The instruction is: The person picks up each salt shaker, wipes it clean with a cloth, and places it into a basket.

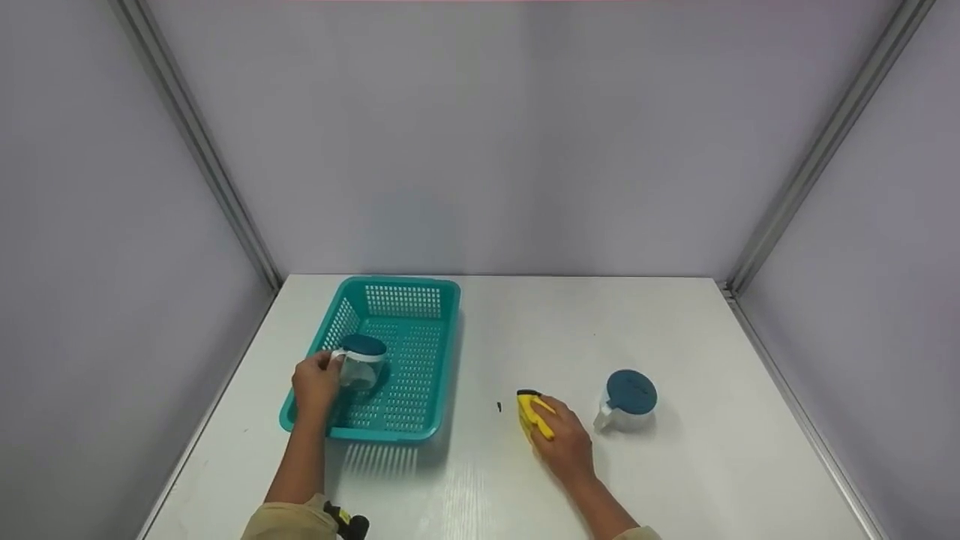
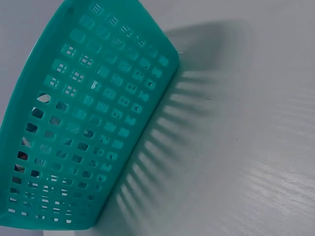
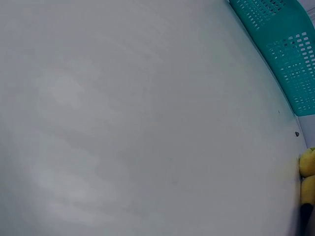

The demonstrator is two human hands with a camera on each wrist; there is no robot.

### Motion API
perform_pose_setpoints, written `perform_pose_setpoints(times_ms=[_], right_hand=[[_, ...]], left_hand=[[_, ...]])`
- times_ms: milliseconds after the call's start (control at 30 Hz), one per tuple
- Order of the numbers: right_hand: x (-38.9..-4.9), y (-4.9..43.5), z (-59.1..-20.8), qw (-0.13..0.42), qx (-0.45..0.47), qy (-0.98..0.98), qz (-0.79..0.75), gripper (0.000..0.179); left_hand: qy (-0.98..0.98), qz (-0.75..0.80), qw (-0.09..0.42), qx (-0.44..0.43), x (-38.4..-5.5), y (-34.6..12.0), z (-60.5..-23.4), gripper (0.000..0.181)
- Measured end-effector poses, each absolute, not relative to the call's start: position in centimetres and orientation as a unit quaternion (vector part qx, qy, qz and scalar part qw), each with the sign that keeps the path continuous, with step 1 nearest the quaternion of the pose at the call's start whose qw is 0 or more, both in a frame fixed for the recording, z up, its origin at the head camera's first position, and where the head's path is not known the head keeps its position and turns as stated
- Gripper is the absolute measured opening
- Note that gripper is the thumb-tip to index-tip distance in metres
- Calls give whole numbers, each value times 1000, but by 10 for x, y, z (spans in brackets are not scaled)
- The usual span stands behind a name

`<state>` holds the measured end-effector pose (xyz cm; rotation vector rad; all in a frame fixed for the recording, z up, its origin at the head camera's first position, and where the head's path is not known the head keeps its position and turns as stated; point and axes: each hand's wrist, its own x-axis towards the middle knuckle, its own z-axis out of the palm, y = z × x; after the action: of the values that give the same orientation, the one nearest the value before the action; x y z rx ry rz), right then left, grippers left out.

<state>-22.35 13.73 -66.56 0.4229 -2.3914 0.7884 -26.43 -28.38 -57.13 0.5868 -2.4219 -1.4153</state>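
Note:
My left hand (image 1: pixel 316 384) pinches the white handle of a clear jar with a dark blue lid (image 1: pixel 364 346). The jar stands upright inside the left part of a teal perforated basket (image 1: pixel 445 352). In the left wrist view only the basket's end wall (image 2: pixel 98 103) and its shadow show, the hand itself being out of sight. My right hand (image 1: pixel 564 444) grips a bunched yellow cloth (image 1: pixel 534 417) with a black edge, low over the white table. Part of that cloth (image 3: pixel 307 189) appears at the right edge of the right wrist view.
A second lidded jar (image 1: pixel 631 393) stands on the table to the right of my right hand, its handle toward the lower left. A small dark speck (image 1: pixel 499 406) lies between basket and cloth. Grey panels (image 1: pixel 480 150) enclose the white table (image 1: pixel 525 330) at the back and sides.

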Motion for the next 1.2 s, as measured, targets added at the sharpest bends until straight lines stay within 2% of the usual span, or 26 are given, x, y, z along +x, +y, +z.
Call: perform_pose_setpoints(times_ms=[67,200,367,467,767,900,1033,1200], right_hand=[[-224,138,-665,289,159,-896,297,44],[-225,138,-666,290,162,-894,300,43],[-224,137,-666,290,162,-893,303,44],[-223,137,-666,288,161,-895,301,44],[-220,139,-666,290,159,-899,287,44],[-217,140,-666,287,161,-900,287,43],[-215,142,-666,292,164,-896,292,43],[-214,148,-665,297,162,-895,292,43]], left_hand=[[-851,-469,137,192,-262,-284,-570,35],[-891,-403,124,169,-255,-284,-568,20],[-924,-340,66,161,-250,-286,-569,30],[-935,-312,35,165,-252,-286,-572,30],[-944,-283,11,170,-259,-284,-575,20],[-947,-269,-3,176,-250,-275,-562,17],[-959,-236,17,158,-242,-247,-535,31],[-973,-197,96,73,-246,-191,-510,44]])
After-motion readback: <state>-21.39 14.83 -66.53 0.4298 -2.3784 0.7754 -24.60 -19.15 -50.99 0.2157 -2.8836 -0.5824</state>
